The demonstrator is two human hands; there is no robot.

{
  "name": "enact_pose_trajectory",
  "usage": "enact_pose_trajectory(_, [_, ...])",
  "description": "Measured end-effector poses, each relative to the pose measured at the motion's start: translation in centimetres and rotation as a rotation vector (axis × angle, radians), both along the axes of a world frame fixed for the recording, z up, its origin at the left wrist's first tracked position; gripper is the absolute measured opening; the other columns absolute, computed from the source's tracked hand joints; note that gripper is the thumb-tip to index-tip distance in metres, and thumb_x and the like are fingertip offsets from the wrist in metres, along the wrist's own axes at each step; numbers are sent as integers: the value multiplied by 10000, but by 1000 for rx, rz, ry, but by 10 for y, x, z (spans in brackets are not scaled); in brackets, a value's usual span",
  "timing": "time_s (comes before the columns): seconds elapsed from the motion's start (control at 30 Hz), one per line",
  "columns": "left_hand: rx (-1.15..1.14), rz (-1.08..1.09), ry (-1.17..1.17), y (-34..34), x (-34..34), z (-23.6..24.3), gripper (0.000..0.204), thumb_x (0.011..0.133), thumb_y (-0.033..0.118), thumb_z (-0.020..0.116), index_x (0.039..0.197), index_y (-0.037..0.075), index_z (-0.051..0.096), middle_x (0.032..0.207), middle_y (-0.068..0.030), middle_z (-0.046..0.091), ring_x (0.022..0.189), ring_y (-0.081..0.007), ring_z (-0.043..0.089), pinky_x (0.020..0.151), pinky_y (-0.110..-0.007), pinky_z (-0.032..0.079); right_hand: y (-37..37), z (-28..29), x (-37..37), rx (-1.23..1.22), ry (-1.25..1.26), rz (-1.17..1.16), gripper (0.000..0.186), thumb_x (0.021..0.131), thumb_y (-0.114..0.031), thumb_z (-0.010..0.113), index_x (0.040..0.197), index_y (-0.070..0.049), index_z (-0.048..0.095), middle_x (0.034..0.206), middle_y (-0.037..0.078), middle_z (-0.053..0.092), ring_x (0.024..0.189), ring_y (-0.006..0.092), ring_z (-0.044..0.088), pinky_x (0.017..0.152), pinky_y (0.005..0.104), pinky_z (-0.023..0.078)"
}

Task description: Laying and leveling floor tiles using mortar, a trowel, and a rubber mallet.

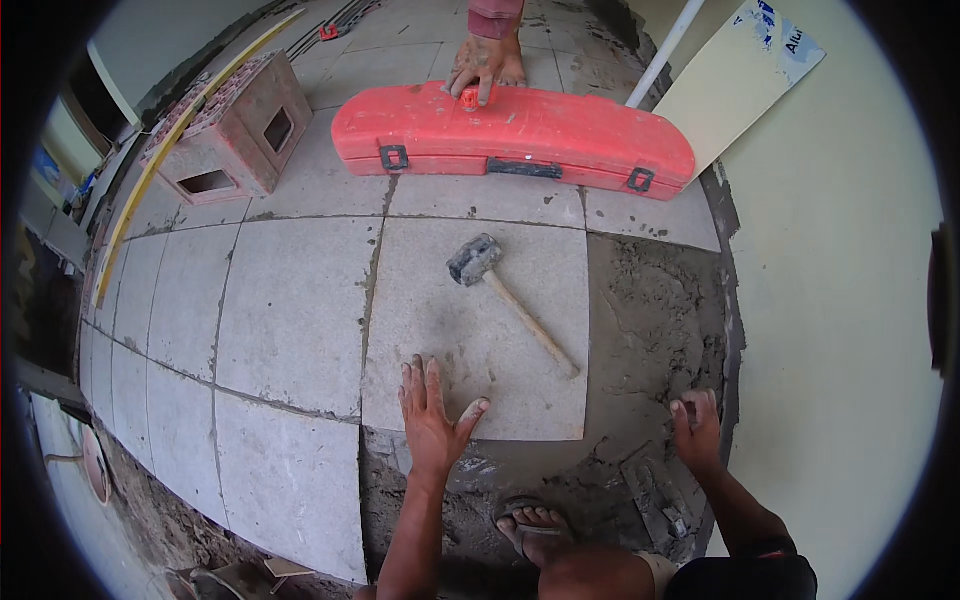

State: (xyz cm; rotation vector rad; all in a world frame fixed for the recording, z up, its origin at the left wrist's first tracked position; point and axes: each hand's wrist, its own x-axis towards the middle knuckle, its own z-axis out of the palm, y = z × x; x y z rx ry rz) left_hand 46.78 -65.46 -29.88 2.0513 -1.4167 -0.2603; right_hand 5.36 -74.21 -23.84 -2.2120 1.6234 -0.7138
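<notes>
My left hand [432, 415] has its fingers spread over the near left part of a pale square floor tile [420, 270]. I cannot tell whether it presses on the tile. A mallet [530, 322] with a dark, mortar-smeared head and a wooden handle lies across the same tile, ahead of my left hand. To the right, my right hand [697, 428] is closed with curled fingers above wet grey mortar [655, 310], close to the wall. Whatever it may hold is hidden. A mortar-covered trowel [657, 498] rests on the mortar below that hand.
Across the far side lies a long red case [590, 135]; another person's hand [485, 68] touches a small red object on it. At far left stand a pinkish crate [235, 140] and a yellow straightedge [150, 180]. A cream board [735, 95] leans on the right wall [830, 330].
</notes>
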Motion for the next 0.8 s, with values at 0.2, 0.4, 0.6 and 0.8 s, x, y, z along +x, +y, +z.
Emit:
enact_pose_trajectory(0.2, [-38,6,88,30,-16,17,948,855,489,804,1534,-29,393,1580,-337,355,1479,-513,324,1195,-591,291,-202,28,223,-249,-247,349,461,942,-306,726,1296,-48,581,1082,137,630,934,277,650,817,413,540])
enact_pose_trajectory(0.4, [48,163,369,116,-35,48,847,852,303,840,1492,-71,430,1513,-342,443,1427,-507,411,1174,-526,355,-332,69,378,-177,33,135,804,891,-560,712,1467,-54,468,1455,231,516,1391,392,477,1137,528,398])
enact_pose_trajectory(0.6, [135,290,495,143,-47,61,737,848,207,829,1432,-94,494,1403,-325,554,1331,-453,537,1139,-484,405,-377,53,432,-71,157,77,978,823,-657,721,1518,-39,418,1493,252,493,1398,405,470,1140,597,364])
enact_pose_trajectory(0.8, [86,174,751,86,-47,58,713,873,162,800,1465,-67,475,1422,-274,565,1343,-388,549,1122,-454,434,-273,42,342,190,-628,214,630,887,-484,727,1285,-4,636,1161,163,698,1116,263,646,976,378,477])
